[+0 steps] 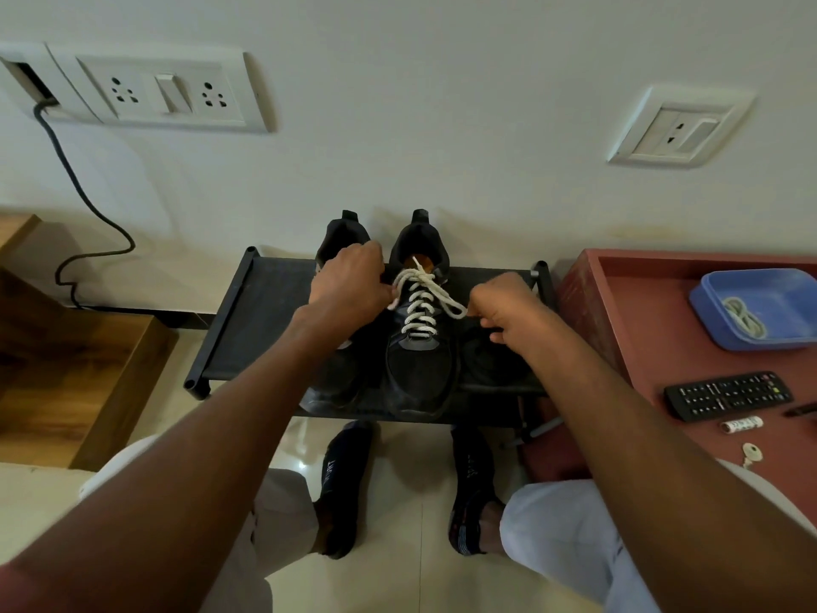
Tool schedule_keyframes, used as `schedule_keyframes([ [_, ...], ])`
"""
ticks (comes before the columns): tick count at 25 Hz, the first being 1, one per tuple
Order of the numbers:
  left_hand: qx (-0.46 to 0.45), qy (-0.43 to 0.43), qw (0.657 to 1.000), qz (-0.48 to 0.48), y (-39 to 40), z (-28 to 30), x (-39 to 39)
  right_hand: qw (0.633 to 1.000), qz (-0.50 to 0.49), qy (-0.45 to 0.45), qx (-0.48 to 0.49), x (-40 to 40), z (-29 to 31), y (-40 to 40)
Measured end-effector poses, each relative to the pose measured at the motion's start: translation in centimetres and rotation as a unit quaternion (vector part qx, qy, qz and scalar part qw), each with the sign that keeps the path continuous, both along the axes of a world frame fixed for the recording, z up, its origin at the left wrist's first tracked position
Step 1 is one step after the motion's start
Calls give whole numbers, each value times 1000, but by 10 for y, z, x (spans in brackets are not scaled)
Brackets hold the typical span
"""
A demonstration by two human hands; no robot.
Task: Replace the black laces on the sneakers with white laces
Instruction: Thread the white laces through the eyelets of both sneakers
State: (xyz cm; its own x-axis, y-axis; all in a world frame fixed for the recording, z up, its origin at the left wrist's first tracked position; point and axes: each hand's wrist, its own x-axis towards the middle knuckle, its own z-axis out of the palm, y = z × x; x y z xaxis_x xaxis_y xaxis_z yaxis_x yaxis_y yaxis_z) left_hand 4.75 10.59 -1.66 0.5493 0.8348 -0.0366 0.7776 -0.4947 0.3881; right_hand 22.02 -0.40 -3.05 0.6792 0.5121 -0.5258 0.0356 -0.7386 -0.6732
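- White lace [420, 298] threaded up right-hand sneaker [420, 347], frame centre, on rack [247, 320].
- Left hand [349, 285] and right hand [504, 307] each pinch a lace end, fingers curled.
- Judgement: pull both ends evenly, then knot; spare lace [745, 318] waits in blue tub [760, 285], right.

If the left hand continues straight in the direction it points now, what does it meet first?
Probably the heel collar of the left sneaker just beyond the left hand, then the wall; depth is unclear.
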Motion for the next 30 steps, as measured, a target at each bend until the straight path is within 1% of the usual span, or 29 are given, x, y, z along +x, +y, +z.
schedule_keyframes([
  [1, 17, -10, 999, -27, 0, 1, 1, 998, 29, -54, 18, -1, 3, 2],
  [2, 25, -38, 998, -40, 1, 3, 4, 994, 50, -85, 52, -2, 5, 4],
  [4, -12, -99, 994, -38, 5, 7, 12, 983, 98, -104, 113, -6, 9, 5],
  [5, -39, -113, 992, -39, 8, 7, 16, 977, 135, -114, 122, -9, 10, 4],
  [7, -65, -98, 990, -72, 14, 8, 21, 953, 224, -173, 109, -12, 11, 5],
  [8, -60, -80, 990, -94, 17, 8, 23, 941, 248, -206, 99, -12, 10, 8],
  [9, -55, -71, 990, -109, 19, 8, 23, 938, 255, -214, 92, -11, 12, 10],
  [10, -56, -74, 989, -114, 21, 8, 24, 945, 253, -185, 92, -9, 14, 12],
  [12, -82, -101, 986, -102, 27, 8, 24, 972, 214, -64, 78, -3, 22, 15],
  [13, -96, -114, 985, -90, 29, 7, 23, 977, 197, -29, 69, 0, 25, 15],
  [14, -109, -120, 983, -86, 32, 6, 23, 979, 188, -33, 69, 4, 26, 16],
  [15, -122, -114, 982, -89, 33, 5, 23, 978, 185, -56, 73, 7, 25, 18],
  [17, -149, -88, 980, -103, 33, 3, 26, 974, 194, -86, 79, 6, 23, 19],
  [20, -189, -30, 975, -113, 30, 5, 33, 976, 188, -68, 87, 1, 14, 21],
  [21, -202, -26, 973, -110, 30, 5, 35, 978, 180, -59, 89, 1, 15, 21],
  [23, -229, -73, 968, -75, 32, 6, 34, 981, 164, -32, 95, 2, 15, 21],
  [25, -245, -130, 961, -9, 35, 4, 33, 984, 153, -2, 95, 2, 19, 20],
  [28, -261, -179, 945, 76, 37, 0, 31, 986, 135, 36, 90, 2, 22, 18],
  [30, -271, -197, 937, 103, 41, -1, 28, 986, 132, 44, 86, 2, 24, 17],
])
